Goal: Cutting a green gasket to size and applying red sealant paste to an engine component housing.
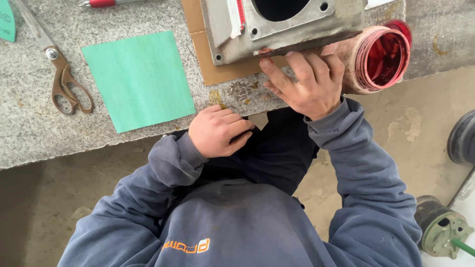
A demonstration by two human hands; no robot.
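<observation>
Head view, looking straight down over the blue sleeves: the right hand lies flat, fingers spread and pressed on the near edge of the grey metal housing, fingertips touching its lower flange. The housing sits on a brown cardboard sheet on the stone bench, its long side running left to right, round opening facing up. It lies directly beyond the right hand, up and to the right of the left, so the right hand is plainly the nearer. The left hand is curled into a loose fist at the bench edge, apart from the housing; it seems to pinch a small pale scrap at the fingertips (cannot tell what it is). Just right of the right hand, a red-stained open jar lies on its side, mouth toward the camera. Well to the left on the bench: a green square sheet, then scissors, closed, handles toward the near edge. A red pen lies at the far edge.
</observation>
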